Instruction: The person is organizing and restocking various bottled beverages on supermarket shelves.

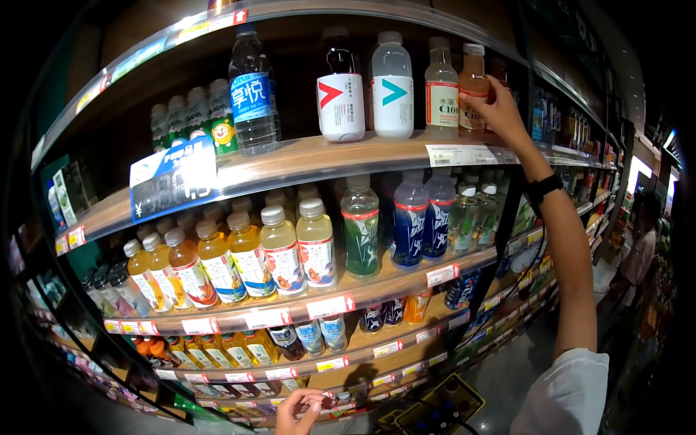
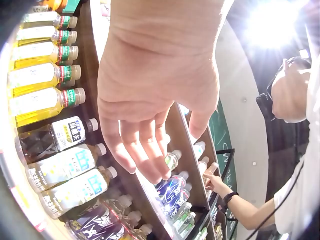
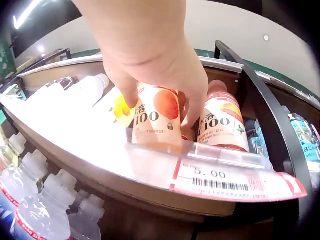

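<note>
Peach-coloured bottle (image 3: 156, 119) stands between the right-hand fingers (image 3: 197, 99), apparently pinched.

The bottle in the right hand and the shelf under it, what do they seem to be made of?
Bottle: probably clear, glossy plastic, since an orange-brown tint shows through above the label, though glass isn't ruled out. Shelf: wood or wood-look board, smooth, judging by its brown, streaked top.

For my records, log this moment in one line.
Right hand: grips middle C100 bottle | Left hand: holds nothing | Location: drinks shelf
</note>
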Demonstrator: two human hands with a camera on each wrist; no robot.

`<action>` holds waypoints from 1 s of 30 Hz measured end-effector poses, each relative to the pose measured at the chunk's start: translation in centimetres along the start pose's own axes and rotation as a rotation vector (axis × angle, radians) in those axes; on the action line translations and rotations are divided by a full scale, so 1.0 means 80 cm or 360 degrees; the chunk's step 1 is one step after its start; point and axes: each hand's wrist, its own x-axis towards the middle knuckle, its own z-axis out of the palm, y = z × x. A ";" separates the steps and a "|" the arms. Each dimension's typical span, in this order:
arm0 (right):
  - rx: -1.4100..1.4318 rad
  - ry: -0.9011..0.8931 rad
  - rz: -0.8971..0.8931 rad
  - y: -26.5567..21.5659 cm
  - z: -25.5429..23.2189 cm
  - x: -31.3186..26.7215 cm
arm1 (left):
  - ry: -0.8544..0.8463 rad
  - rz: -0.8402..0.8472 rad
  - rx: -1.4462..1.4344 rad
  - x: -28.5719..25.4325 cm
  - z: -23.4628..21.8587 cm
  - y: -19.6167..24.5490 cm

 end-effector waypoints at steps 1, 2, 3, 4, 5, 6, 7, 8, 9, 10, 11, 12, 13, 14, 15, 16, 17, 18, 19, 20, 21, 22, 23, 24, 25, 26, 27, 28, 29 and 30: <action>-0.0076 -0.0042 0.0034 0.001 -0.001 0.004 | 0.0003 -0.0030 -0.0009 0.000 0.000 0.001; -0.0088 -0.0075 -0.0026 0.002 -0.003 0.007 | 0.0003 -0.0034 -0.0005 0.001 0.001 0.003; -0.0087 -0.0075 -0.0021 0.008 -0.002 0.013 | -0.0022 -0.0004 0.0013 0.003 0.004 0.007; -0.0185 -0.0075 0.0007 0.015 -0.002 0.021 | -0.0047 0.0025 0.0032 0.004 0.006 0.011; -0.0282 -0.0076 0.0037 0.023 0.000 0.024 | -0.0048 0.0020 0.0037 0.004 0.007 0.015; -0.0286 -0.0019 0.0036 0.021 0.002 0.022 | -0.0080 -0.0028 -0.0016 0.004 0.008 0.019; -0.0285 -0.0020 0.0042 0.019 0.002 0.021 | -0.0113 -0.0075 -0.0071 0.004 0.008 0.020; -0.0277 -0.0024 0.0130 0.016 0.003 0.021 | -0.0115 -0.0080 -0.0067 0.004 0.006 0.018; -0.0270 -0.0029 0.0219 0.013 0.003 0.019 | -0.0120 -0.0055 -0.0064 0.004 0.005 0.013; -0.0273 -0.0033 0.0224 0.010 0.003 0.017 | -0.0126 -0.0030 -0.0062 0.005 0.005 0.008; -0.0267 0.0003 0.0188 0.008 0.004 0.012 | -0.0132 -0.0037 -0.0061 0.005 0.005 0.003; -0.0262 0.0041 0.0152 0.007 0.004 0.006 | -0.0105 -0.0004 -0.0066 0.005 0.005 0.001; -0.0264 0.0041 0.0159 0.006 0.005 0.000 | -0.0078 0.0032 -0.0070 0.006 0.005 0.001; -0.0352 0.0083 0.0052 0.005 0.006 -0.006 | -0.0083 0.0028 -0.0067 0.004 0.005 0.002; -0.0438 0.0124 -0.0058 0.009 0.006 -0.011 | -0.0078 -0.0026 -0.0070 0.004 0.008 0.011; -0.0439 0.0122 -0.0054 0.013 0.009 -0.019 | -0.0072 -0.0081 -0.0073 0.003 0.008 0.015; -0.0525 0.0248 -0.0149 0.017 0.015 -0.028 | -0.0073 -0.0086 -0.0071 0.003 0.006 0.013; -0.0609 0.0374 -0.0248 0.015 0.018 -0.036 | -0.0076 -0.0110 -0.0055 0.003 0.003 0.009; -0.0609 0.0372 -0.0247 0.012 0.018 -0.044 | -0.0078 -0.0134 -0.0040 0.003 0.002 0.004; -0.0483 0.0334 -0.0126 0.010 0.019 -0.052 | -0.0077 -0.0134 -0.0042 0.004 0.003 -0.005; -0.0355 0.0298 -0.0003 0.009 0.021 -0.057 | -0.0090 -0.0083 -0.0057 0.006 0.003 -0.012; -0.0350 0.0301 0.0003 0.012 0.026 -0.061 | -0.0103 -0.0033 -0.0067 0.007 0.001 -0.017; -0.0167 0.0387 0.0024 0.013 0.034 -0.067 | -0.0102 -0.0037 -0.0055 0.005 0.000 -0.020; 0.0017 0.0480 0.0045 0.014 0.040 -0.070 | -0.0133 -0.0056 -0.0082 0.006 0.003 -0.018; 0.0028 0.0494 0.0055 0.015 0.043 -0.073 | -0.0164 -0.0074 -0.0107 0.008 0.003 -0.016; -0.0079 0.0589 0.0027 0.016 0.044 -0.076 | -0.0170 -0.0064 -0.0073 0.008 0.001 -0.027; -0.0187 0.0688 -0.0006 0.019 0.045 -0.076 | -0.0176 -0.0098 -0.0143 0.008 0.002 -0.030; -0.0183 0.0708 -0.0006 0.021 0.044 -0.071 | -0.0181 -0.0086 -0.0134 0.011 0.003 -0.036; -0.0299 0.0682 -0.0079 0.024 0.043 -0.073 | -0.0188 -0.0090 -0.0120 0.010 0.002 -0.039; -0.0419 0.0651 -0.0155 0.029 0.041 -0.073 | -0.0209 -0.0114 -0.0113 0.011 0.003 -0.037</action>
